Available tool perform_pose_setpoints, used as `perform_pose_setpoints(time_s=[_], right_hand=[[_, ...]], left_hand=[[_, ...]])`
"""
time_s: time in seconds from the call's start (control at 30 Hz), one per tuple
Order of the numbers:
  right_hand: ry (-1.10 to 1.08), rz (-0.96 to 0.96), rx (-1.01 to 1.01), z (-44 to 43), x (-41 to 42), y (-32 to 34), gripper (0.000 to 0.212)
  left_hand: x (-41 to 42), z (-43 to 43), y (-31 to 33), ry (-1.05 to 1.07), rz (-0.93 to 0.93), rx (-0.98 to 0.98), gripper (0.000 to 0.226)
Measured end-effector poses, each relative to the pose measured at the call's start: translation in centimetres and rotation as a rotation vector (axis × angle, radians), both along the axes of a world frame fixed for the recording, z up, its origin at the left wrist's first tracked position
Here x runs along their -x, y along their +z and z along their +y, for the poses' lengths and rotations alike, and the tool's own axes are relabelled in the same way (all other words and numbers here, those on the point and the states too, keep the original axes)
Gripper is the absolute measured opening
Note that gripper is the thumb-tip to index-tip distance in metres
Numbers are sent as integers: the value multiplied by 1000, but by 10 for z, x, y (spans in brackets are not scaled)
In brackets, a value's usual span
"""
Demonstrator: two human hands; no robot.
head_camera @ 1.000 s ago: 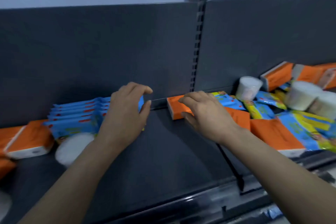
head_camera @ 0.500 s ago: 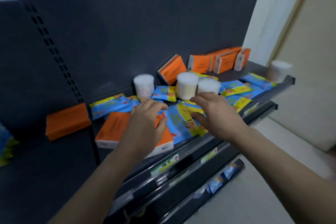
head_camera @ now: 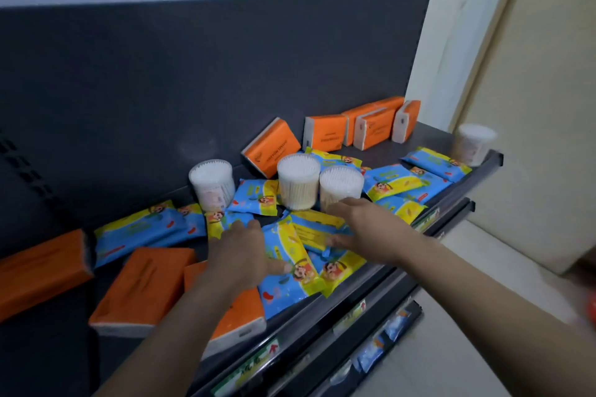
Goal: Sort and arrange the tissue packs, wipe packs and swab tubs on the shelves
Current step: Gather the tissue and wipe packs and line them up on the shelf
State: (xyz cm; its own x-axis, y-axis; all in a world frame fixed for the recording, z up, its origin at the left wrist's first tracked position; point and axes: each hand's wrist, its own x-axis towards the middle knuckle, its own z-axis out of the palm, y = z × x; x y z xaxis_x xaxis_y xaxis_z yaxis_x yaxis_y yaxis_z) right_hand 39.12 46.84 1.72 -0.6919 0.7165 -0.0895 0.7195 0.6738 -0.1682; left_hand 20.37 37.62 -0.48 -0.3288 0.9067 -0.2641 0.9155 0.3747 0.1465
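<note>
Orange tissue packs lie flat at the left end of the shelf point(head_camera: 432, 138): one far-left tissue pack point(head_camera: 38, 271) at the frame edge, two flat tissue packs point(head_camera: 142, 287) nearer the front lip, the second partly under the left forearm. Behind them sits a long blue-and-yellow wipe pack point(head_camera: 142, 232), loose and skewed. The left hand point(head_camera: 242, 255) lies on the central heap of wipe packs point(head_camera: 287, 274), fingers spread wide and fairly straight, thumb laid along one wrapper, pinching nothing. My guess is it is pinning or gathering the slippery packs so they can be squared into a stack. A lone swab tub point(head_camera: 212, 184) stands upright by the back panel point(head_camera: 225, 74). Two more swab tubs point(head_camera: 298, 180) stand together, apparently on top of wipe packs. The right hand point(head_camera: 364, 226) reaches in just below them, fingers extended and loose, tips near the base of the nearer tub, thumb on a wrapper; I cannot tell if the fingertips touch it. These tubs look like the obstacle, since dragging packs from beneath could topple them. Further right, more scattered wipe packs point(head_camera: 396, 182) overlap toward the rail. At the back, a leaning tissue pack point(head_camera: 274, 147) tilts against the panel beside a row of upright tissue packs point(head_camera: 371, 126). A fourth tub point(head_camera: 472, 143) stands at the shelf's right corner, close to the edge. Sorting looks barely begun.
</note>
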Motion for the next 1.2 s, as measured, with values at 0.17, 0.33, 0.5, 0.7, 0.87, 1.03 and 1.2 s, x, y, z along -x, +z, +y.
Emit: perform_pose_setpoints(time_s=[0.17,0.33,0.5,0.7,0.87,1.03,1.2], right_hand=[[72,-132,142,15,19,-4,82],[231,-236,79,27,30,-3,71],[413,-209,39,35,31,0,36],[529,-65,33,49,30,-11,34],[495,113,63,55,32,-8,40],[461,253,225,50,37,3,44],[289,478,264,46,57,14,42]], left_hand=[[4,9,2,82,-74,134,115],[-2,17,6,158,-73,203,103],[-3,20,3,283,-170,178,120],[-25,13,9,471,-292,-146,123],[-29,-8,24,640,-605,-644,49],[-29,-28,40,691,-678,-906,18],[-13,-54,49,682,-674,-1023,16]])
